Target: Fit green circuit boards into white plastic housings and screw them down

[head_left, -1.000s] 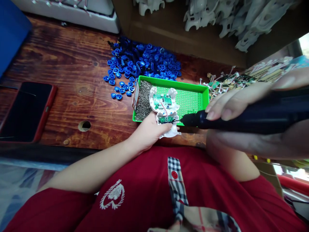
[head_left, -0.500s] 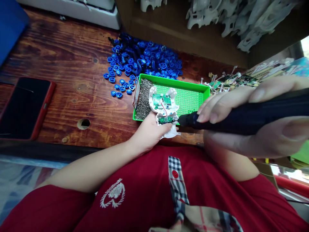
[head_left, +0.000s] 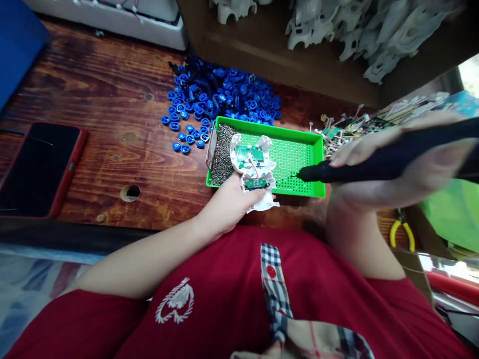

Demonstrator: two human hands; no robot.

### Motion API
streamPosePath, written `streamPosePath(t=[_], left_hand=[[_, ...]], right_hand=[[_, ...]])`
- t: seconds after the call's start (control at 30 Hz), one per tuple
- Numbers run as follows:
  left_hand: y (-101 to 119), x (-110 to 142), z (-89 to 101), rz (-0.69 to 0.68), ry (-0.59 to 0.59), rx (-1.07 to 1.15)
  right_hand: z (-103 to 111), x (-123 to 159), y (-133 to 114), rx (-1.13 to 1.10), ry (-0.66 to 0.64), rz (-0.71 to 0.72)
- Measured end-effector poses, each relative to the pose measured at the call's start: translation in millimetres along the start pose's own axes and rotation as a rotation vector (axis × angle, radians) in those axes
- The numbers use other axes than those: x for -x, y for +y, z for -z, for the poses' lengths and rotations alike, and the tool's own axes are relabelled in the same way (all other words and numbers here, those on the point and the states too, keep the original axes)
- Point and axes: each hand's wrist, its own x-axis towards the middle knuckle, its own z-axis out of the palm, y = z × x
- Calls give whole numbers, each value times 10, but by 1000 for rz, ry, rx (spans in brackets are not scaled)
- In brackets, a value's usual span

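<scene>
My left hand (head_left: pixel 234 199) is closed around the lower part of a white plastic housing (head_left: pixel 264 202), its thumb across the front. Two green circuit boards (head_left: pixel 250 155) sit in the housing, one above the other, with a thin red wire between them. In my right hand (head_left: pixel 396 174), which is blurred by motion, is a black electric screwdriver (head_left: pixel 359 167). Its thin bit points left, over the green basket and apart from the housing. Behind the housing stands the green basket (head_left: pixel 318 154), with many small silver screws (head_left: pixel 223 154) heaped in its left end.
Small blue plastic parts (head_left: pixel 232 94) lie piled behind the basket. A phone in a red case (head_left: pixel 41 169) lies at left, near a hole in the wooden table (head_left: pixel 112 99). White shells (head_left: pixel 314 25) fill a cardboard box at the back. Wired boards (head_left: pixel 348 124) and yellow-handled pliers (head_left: pixel 402 232) are at right.
The screwdriver in my right hand has drawn back to the right and slightly up, its tip leaving the housing. My left hand holds the housing in nearly the same place. The pliers have come into view.
</scene>
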Motion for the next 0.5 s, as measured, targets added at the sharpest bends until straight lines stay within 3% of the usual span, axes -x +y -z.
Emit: streamPosePath(t=[0.07,0.2,0.5], left_hand=[[0,-1,-5,4,4,19],[5,5,-11,16,9,67],[29,28,-44,57,26,90]], right_hand=[[-35,72,159,-5,48,66],[-43,169,359,39,-20,94],[-12,187,358,68,-45,71]])
